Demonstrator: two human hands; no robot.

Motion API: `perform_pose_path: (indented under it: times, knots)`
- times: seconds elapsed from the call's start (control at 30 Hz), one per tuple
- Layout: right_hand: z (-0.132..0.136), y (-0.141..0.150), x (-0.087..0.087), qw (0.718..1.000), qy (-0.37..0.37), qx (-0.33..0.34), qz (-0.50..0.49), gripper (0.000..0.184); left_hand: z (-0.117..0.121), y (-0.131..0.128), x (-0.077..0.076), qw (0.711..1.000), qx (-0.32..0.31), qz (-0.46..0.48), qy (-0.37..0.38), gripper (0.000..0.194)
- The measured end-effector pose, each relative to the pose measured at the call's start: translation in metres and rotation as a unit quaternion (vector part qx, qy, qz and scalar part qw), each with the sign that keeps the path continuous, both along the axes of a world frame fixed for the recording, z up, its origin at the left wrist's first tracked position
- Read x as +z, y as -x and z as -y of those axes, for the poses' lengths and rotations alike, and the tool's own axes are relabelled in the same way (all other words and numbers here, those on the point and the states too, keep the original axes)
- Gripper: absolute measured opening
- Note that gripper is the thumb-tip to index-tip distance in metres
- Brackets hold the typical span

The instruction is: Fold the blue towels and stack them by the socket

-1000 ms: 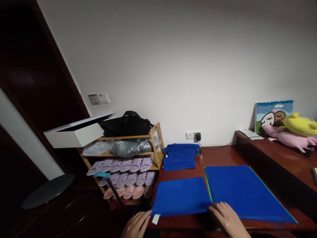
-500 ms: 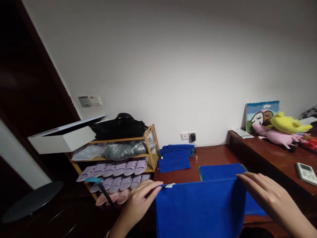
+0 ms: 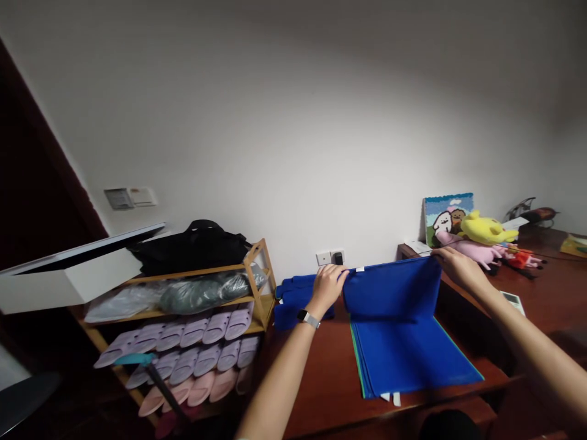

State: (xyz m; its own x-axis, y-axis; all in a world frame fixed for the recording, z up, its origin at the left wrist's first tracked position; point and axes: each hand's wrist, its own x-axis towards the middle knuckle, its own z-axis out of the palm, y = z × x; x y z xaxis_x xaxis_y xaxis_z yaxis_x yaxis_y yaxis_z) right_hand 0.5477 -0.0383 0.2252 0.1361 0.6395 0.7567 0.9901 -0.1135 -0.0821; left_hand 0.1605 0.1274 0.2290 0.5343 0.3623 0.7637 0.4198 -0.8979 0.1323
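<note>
A blue towel point(image 3: 389, 286) hangs upright between my hands, held by its two top corners over the far part of the wooden table point(image 3: 321, 379). My left hand point(image 3: 328, 286) pinches its left corner by a small white tag. My right hand point(image 3: 452, 261) grips the right corner. Below the towel lies a flat stack of blue cloths point(image 3: 408, 357) with green edging. Several folded blue towels point(image 3: 293, 296) are piled at the back left by the wall, partly behind my left hand.
A wooden rack point(image 3: 257, 287) with rows of pale purple and pink slippers point(image 3: 197, 345), bagged items and a black bag point(image 3: 192, 247) stands left. A white box point(image 3: 59, 275) juts out at far left. Plush toys point(image 3: 486, 238) and a picture rest on a raised shelf at right.
Both hands picked the blue towel up off the table by its near corners and carried it away from me, toward the wall. The view swung right and lower.
</note>
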Motion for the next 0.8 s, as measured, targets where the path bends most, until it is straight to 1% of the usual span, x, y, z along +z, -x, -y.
perform_pose_path:
  times: [0.03, 0.07, 0.1, 0.13, 0.17, 0.2, 0.23, 0.27, 0.33, 0.4, 0.43, 0.47, 0.5, 0.53, 0.57, 0.63, 0.73, 0.8]
  knots:
    - [0.001, -0.006, -0.003, 1.000, -0.004, 0.002, -0.008, 0.039, 0.003, -0.006, -0.003, 1.000, -0.003, 0.004, -0.009, 0.033]
    - [0.003, -0.010, -0.009, 1.000, 0.001, 0.006, -0.017, 0.039, 0.007, -0.009, -0.010, 1.000, -0.006, 0.008, -0.020, 0.031]
    - [0.008, -0.014, -0.019, 1.000, 0.009, 0.009, -0.028, 0.039, 0.014, -0.011, -0.020, 1.000, -0.009, 0.008, -0.028, 0.028]
    - [0.015, -0.017, -0.033, 0.999, 0.014, 0.007, -0.040, 0.039, 0.021, -0.012, -0.034, 0.999, -0.013, 0.005, -0.034, 0.026]
    - [0.023, -0.018, -0.051, 0.998, 0.020, 0.004, -0.054, 0.038, 0.030, -0.013, -0.051, 0.999, -0.018, -0.002, -0.035, 0.025]
    - [0.032, -0.018, -0.073, 0.997, 0.026, 0.002, -0.070, 0.037, 0.040, -0.013, -0.073, 0.999, -0.021, -0.012, -0.033, 0.023]
    - [0.042, -0.018, -0.097, 0.996, 0.033, 0.002, -0.087, 0.036, 0.050, -0.012, -0.099, 0.999, -0.022, -0.021, -0.030, 0.021]
    - [0.052, -0.016, -0.124, 0.993, 0.038, 0.006, -0.108, 0.036, 0.060, -0.012, -0.127, 0.999, -0.027, -0.038, -0.026, 0.020]
    - [0.073, -0.011, -0.182, 0.986, 0.050, 0.023, -0.154, 0.033, 0.079, -0.011, -0.190, 0.997, -0.023, -0.074, -0.005, 0.018]
    - [0.090, -0.006, -0.236, 0.974, 0.081, 0.057, -0.204, 0.029, 0.092, -0.011, -0.250, 0.995, -0.011, -0.098, 0.015, 0.017]
    - [0.097, -0.004, -0.259, 0.967, 0.092, 0.068, -0.226, 0.028, 0.097, -0.011, -0.275, 0.994, -0.015, -0.109, 0.017, 0.016]
    - [0.102, -0.003, -0.279, 0.961, 0.099, 0.074, -0.246, 0.027, 0.100, -0.010, -0.295, 0.993, -0.025, -0.114, 0.010, 0.014]
    - [0.106, -0.002, -0.293, 0.957, 0.099, 0.074, -0.263, 0.026, 0.102, -0.010, -0.311, 0.994, -0.022, -0.110, 0.007, 0.011]
    - [0.109, -0.002, -0.304, 0.954, 0.096, 0.070, -0.274, 0.026, 0.103, -0.010, -0.321, 0.994, -0.022, -0.107, 0.003, 0.011]
    - [0.110, -0.002, -0.310, 0.954, 0.090, 0.064, -0.280, 0.027, 0.104, -0.009, -0.326, 0.995, -0.019, -0.102, 0.001, 0.012]
    - [0.110, -0.003, -0.314, 0.955, 0.080, 0.054, -0.281, 0.027, 0.105, -0.009, -0.328, 0.995, -0.013, -0.097, 0.003, 0.014]
    - [0.109, -0.003, -0.314, 0.955, 0.083, 0.053, -0.282, 0.024, 0.106, -0.009, -0.327, 0.996, -0.015, -0.092, 0.000, 0.014]
    - [0.109, -0.002, -0.318, 0.952, 0.081, 0.050, -0.292, 0.023, 0.108, -0.008, -0.330, 0.996, -0.010, -0.089, 0.001, 0.012]
